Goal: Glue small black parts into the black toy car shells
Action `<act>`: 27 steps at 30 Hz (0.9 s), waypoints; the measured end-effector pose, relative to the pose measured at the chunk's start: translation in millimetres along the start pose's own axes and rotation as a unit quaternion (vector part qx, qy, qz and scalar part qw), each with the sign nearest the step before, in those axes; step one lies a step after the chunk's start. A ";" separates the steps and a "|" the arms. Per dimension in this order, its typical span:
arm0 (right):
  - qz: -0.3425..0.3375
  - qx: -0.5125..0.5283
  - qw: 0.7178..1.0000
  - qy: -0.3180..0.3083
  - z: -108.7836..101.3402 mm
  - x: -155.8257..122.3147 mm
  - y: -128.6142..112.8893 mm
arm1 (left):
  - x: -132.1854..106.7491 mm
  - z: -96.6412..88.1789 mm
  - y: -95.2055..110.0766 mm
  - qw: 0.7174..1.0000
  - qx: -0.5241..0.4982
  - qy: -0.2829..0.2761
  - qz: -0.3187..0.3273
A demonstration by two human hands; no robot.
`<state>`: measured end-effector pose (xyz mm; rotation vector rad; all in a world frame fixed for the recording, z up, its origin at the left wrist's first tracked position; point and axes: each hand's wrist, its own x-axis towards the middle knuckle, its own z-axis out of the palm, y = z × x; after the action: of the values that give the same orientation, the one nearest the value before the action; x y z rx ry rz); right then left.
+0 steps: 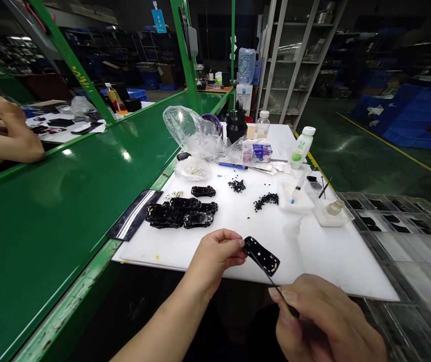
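Observation:
Pinched by one end in the fingertips of my left hand [217,254] is a black toy car chassis [263,255], held tilted above the front of the white work board [324,251]. My right hand [321,314] grips a slim dark tool that looks like tweezers [270,279]. Its tip reaches the chassis end close to my left fingers; whether it holds a small part there is too small to tell. Several similar black car chassis [181,210] lie piled at the board's left. Small black parts [266,201] form two heaps beyond my hands.
A small tray [334,213] and a syringe [297,188] stand on the right. At the back are plastic bags [196,133], a blue pen [233,165] and a white bottle [301,148]. Compartment boxes [396,246] line the right side. Another person's arm [7,130] shows beyond the green partition [105,161].

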<state>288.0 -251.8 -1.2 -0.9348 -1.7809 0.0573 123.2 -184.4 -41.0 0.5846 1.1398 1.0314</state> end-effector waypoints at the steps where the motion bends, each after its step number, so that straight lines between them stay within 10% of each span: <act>1: -0.014 -0.003 1.000 0.000 1.2 2.6 1.0 | -0.8 0.5 0.3 1.000 0.002 0.000 -0.001; 27: -0.078 -0.013 0.996 -0.034 12.2 -15.6 5.9 | -1.0 -1.0 -4.6 0.999 -0.017 -0.010 -0.035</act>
<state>283.1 -252.7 -21.3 -0.8186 -1.9168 -0.0348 123.9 -187.4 -44.7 0.5230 1.1158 0.9825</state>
